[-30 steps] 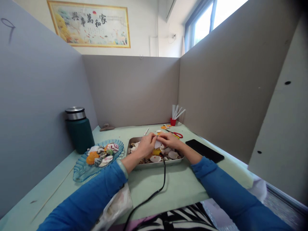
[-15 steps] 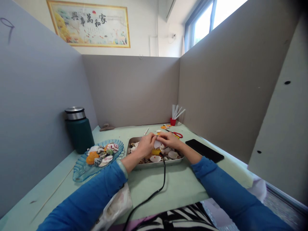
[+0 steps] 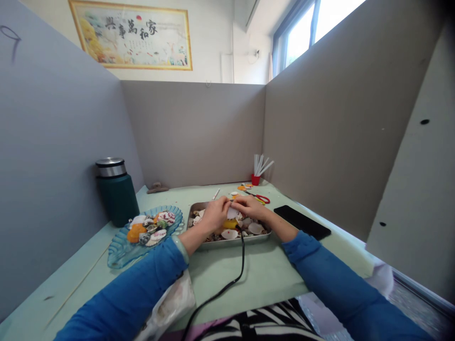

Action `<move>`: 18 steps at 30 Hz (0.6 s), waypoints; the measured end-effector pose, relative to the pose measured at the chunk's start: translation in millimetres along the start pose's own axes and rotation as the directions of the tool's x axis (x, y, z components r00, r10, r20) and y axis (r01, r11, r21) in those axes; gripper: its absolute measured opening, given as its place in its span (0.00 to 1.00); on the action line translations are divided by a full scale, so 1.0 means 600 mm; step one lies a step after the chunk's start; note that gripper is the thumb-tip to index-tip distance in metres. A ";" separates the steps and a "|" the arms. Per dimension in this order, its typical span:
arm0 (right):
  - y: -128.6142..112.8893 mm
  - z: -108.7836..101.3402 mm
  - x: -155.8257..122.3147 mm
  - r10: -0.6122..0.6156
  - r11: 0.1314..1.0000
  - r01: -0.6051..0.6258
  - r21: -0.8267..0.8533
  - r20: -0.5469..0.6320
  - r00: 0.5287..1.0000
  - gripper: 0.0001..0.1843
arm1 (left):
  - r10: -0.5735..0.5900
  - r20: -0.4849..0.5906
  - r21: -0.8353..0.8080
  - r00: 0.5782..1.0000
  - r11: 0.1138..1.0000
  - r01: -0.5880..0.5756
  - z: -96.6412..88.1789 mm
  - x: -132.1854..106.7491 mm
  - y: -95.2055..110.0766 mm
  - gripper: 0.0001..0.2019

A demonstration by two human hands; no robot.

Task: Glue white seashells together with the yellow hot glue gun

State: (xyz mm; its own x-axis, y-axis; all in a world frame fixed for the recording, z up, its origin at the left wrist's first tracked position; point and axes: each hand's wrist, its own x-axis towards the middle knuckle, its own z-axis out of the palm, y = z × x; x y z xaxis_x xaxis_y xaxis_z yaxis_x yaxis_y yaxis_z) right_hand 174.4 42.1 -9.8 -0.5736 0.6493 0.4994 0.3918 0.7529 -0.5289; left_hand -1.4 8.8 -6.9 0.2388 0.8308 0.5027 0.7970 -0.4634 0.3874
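Note:
Both my hands meet over a metal tray [image 3: 249,237] full of seashells in the middle of the table. My left hand [image 3: 215,215] and my right hand [image 3: 250,207] are closed, fingers pinched together on a white shell [image 3: 232,213] held between them just above the tray. A black cable [image 3: 231,279] runs from under my hands toward me across the table. Loose shells, white and one yellow [image 3: 231,224], lie in the tray beneath.
A blue glass dish [image 3: 122,253] with coloured shells sits to the left, a dark green flask [image 3: 116,192] behind it. A black phone [image 3: 302,222] lies right. Red scissors [image 3: 262,199] and a red cup of white sticks [image 3: 256,176] stand behind. Grey partition walls enclose the table.

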 end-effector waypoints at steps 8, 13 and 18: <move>0.005 0.002 0.002 -0.028 0.996 0.027 -0.081 -0.005 1.000 0.27 | -0.006 0.015 -0.004 1.000 1.000 0.006 0.002 0.000 -0.003 0.12; 0.011 0.003 0.003 -0.031 0.989 0.035 -0.141 0.030 0.999 0.27 | -0.006 0.038 0.047 0.999 0.999 0.004 0.004 0.001 -0.006 0.12; 0.013 0.004 0.002 -0.019 0.988 0.024 -0.150 0.035 0.999 0.26 | -0.001 0.041 0.058 0.999 0.998 -0.002 0.004 0.002 -0.007 0.12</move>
State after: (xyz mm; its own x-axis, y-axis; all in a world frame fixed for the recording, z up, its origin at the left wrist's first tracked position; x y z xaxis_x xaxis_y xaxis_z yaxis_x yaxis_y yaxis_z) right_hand 175.2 48.5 -14.9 -0.6060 0.6307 0.4848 0.4815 0.7759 -0.4075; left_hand -2.9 12.5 -10.0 0.2609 0.8432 0.4701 0.8274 -0.4462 0.3411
